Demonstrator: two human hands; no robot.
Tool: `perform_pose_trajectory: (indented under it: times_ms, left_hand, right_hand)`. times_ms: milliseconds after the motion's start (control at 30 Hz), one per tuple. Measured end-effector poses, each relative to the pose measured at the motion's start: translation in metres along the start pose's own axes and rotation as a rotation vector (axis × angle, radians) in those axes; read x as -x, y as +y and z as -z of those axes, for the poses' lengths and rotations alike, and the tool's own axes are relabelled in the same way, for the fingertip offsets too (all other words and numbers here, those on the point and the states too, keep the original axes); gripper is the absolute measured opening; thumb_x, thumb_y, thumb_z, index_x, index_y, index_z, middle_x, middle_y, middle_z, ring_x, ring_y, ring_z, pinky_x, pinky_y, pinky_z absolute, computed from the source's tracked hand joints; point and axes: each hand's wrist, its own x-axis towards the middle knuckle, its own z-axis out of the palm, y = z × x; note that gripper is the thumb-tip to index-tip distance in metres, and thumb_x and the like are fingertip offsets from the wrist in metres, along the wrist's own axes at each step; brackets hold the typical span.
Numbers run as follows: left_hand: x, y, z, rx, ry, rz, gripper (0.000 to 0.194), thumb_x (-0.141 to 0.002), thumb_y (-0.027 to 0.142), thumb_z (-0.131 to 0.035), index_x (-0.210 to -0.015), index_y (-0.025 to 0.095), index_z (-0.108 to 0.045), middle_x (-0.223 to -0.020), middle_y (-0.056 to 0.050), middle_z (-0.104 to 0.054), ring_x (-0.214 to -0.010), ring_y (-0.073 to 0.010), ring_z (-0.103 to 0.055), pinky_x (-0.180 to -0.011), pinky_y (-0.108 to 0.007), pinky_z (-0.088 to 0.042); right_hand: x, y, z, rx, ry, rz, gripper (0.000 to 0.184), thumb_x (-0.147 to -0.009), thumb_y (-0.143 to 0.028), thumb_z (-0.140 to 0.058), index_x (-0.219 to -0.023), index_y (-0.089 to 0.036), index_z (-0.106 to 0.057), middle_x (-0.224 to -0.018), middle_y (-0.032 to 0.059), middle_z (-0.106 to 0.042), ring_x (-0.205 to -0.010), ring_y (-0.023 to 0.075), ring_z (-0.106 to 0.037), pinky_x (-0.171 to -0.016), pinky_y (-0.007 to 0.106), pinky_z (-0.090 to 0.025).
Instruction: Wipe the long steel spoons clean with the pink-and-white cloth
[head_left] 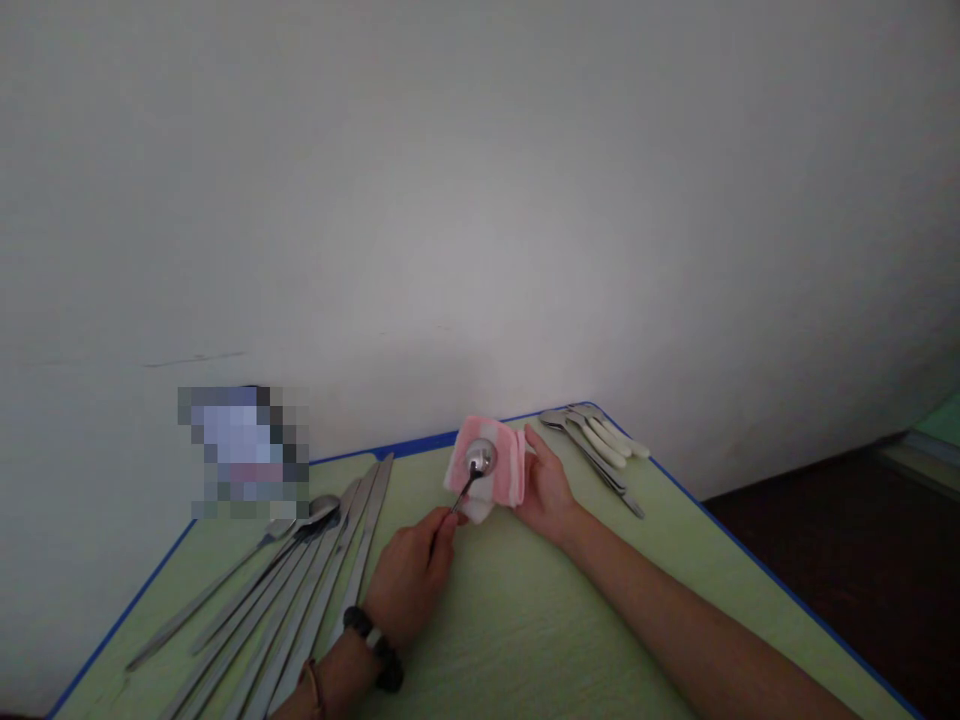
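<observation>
My left hand [420,560] is closed around the handle of a metal spoon [481,458], whose bowl points up and away from me. Behind that bowl lies a folded pink and white cloth [510,460], held up by my right hand [549,490]. The right fingers are mostly hidden behind the cloth, with the thumb side at its right edge. Spoon and cloth are above the table, and the bowl appears to rest against the cloth.
Several metal spoons and knives [330,545] lie fanned out on the left of the green table [510,630]. At the back right are spoons [600,465] and white-handled cutlery [607,440]. A blurred-out object [240,440] stands at the back left, before a white wall [480,220].
</observation>
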Motion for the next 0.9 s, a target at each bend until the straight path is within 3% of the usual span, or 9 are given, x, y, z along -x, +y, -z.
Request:
perform_pose_trajectory:
  times_ms: [200, 433, 767, 900]
  left_hand:
    - [0.0028, -0.0001, 0.0004, -0.072, -0.001, 0.004, 0.036, -0.092, 0.033, -0.025, -0.084, 0.018, -0.057, -0.061, -0.002, -0.059, -0.053, -0.0163, -0.053, -0.052, -0.023, -0.032]
    - [0.006, 0.003, 0.0018, -0.146, -0.046, -0.009, 0.039, -0.092, 0.032, -0.023, -0.1, 0.018, -0.058, -0.07, -0.006, -0.065, -0.06, -0.019, -0.059, -0.057, -0.025, -0.036]
    - [0.0077, 0.0074, 0.0036, -0.135, -0.062, -0.035, 0.039, -0.092, 0.032, -0.023, -0.093, 0.021, -0.06, -0.08, -0.007, -0.068, -0.074, -0.0221, -0.063, -0.067, -0.028, -0.04]
    - [0.007, 0.0061, 0.0036, -0.077, -0.068, -0.048, 0.04, -0.092, 0.034, -0.024, -0.095, 0.02, -0.061, -0.062, -0.003, -0.062, -0.058, -0.0188, -0.058, -0.057, -0.026, -0.037]
  right_hand:
    - [-0.0004, 0.0075, 0.0002, 0.137, -0.074, -0.008, 0.021, -0.077, -0.033, -0.057, -0.079, -0.014, -0.064, -0.073, 0.0036, -0.068, -0.076, 0.0167, -0.061, -0.078, 0.031, -0.045]
    - [0.0021, 0.0086, 0.0057, 0.23, -0.086, 0.009, 0.024, -0.071, -0.036, -0.067, -0.077, -0.012, -0.064, -0.067, 0.0015, -0.065, -0.061, 0.0115, -0.057, -0.063, 0.025, -0.043]
    - [0.001, 0.0089, -0.0003, 0.187, -0.073, 0.018, 0.025, -0.072, -0.037, -0.066, -0.083, -0.015, -0.063, -0.069, -0.0009, -0.064, -0.061, 0.009, -0.055, -0.062, 0.021, -0.041]
    - [0.0013, 0.0077, -0.0024, 0.148, 0.005, -0.004, 0.026, -0.074, -0.04, -0.063, -0.08, -0.014, -0.062, -0.066, -0.0006, -0.064, -0.058, 0.0098, -0.056, -0.06, 0.022, -0.042]
